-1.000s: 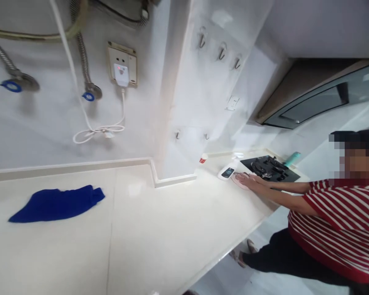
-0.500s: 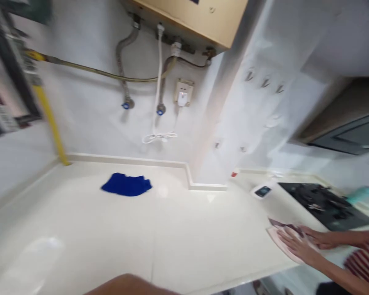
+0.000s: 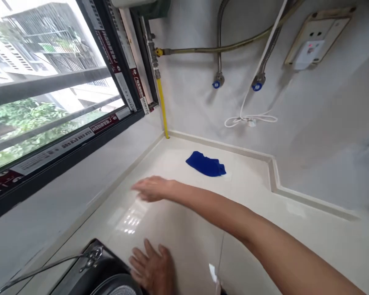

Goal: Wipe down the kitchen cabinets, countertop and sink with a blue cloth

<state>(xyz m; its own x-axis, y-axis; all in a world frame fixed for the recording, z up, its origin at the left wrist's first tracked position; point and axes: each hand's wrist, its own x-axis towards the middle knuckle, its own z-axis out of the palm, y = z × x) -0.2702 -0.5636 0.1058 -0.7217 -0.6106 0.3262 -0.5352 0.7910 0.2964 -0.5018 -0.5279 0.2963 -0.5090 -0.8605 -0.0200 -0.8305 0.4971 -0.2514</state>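
Note:
My right hand (image 3: 150, 189) reaches out over the pale counter (image 3: 178, 229), fingers stretched flat and a little blurred, holding nothing. It hovers left of a crumpled blue cloth (image 3: 206, 164) that lies near the back wall, a short gap between them. My left hand (image 3: 153, 268) rests flat on the counter near the bottom edge, fingers spread, beside a dark sink rim (image 3: 92, 266).
A window (image 3: 49, 94) with a dark frame runs along the left. A yellow gas pipe (image 3: 162, 106) drops to the counter corner. Metal hoses with blue valves (image 3: 217, 84), a coiled white cable (image 3: 252, 119) and a wall socket (image 3: 316, 41) are on the back wall.
The view has swung left, away from the other person and the hob. My right arm has stretched out over the counter and my left hand has come into view flat on it.

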